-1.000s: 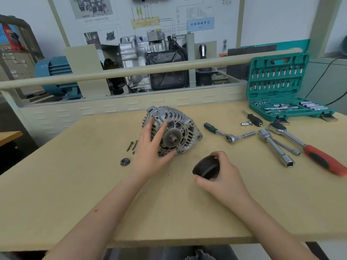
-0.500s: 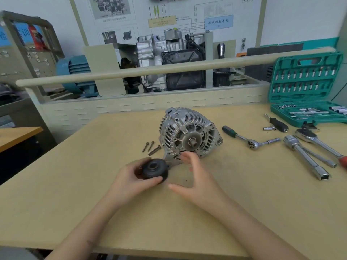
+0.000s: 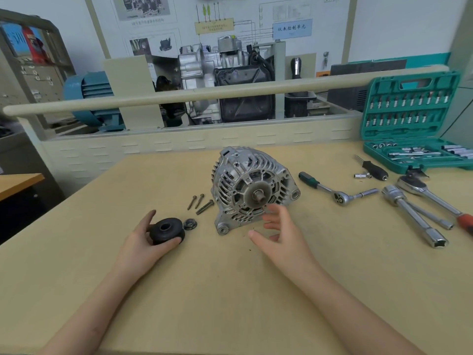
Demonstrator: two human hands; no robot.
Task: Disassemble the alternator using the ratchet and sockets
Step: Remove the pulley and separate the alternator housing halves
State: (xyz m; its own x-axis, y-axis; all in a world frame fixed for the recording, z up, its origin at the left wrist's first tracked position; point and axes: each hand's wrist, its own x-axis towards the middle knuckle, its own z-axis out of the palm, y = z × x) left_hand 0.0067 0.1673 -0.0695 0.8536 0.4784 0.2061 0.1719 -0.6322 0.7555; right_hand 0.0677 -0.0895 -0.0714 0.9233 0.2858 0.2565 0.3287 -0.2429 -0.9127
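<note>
The silver alternator (image 3: 252,187) stands on the wooden table (image 3: 230,290), its bare shaft facing me. My left hand (image 3: 146,245) grips the black pulley (image 3: 167,230), which sits on the table left of the alternator. A flanged nut (image 3: 190,224) lies right beside the pulley. My right hand (image 3: 280,233) hovers in front of the alternator, fingers relaxed and holding nothing. A small ratchet with a socket (image 3: 337,194) lies to the alternator's right.
Three long bolts (image 3: 201,202) lie left of the alternator. Larger ratchets and an extension bar (image 3: 419,213) lie at the right, one with a red handle. An open green socket case (image 3: 414,124) stands at the back right. A rail and an engine display stand behind the table.
The pulley passed from my right hand to my left and moved left, down onto the table beside the nut. My left hand left the alternator; my right hand now hovers empty.
</note>
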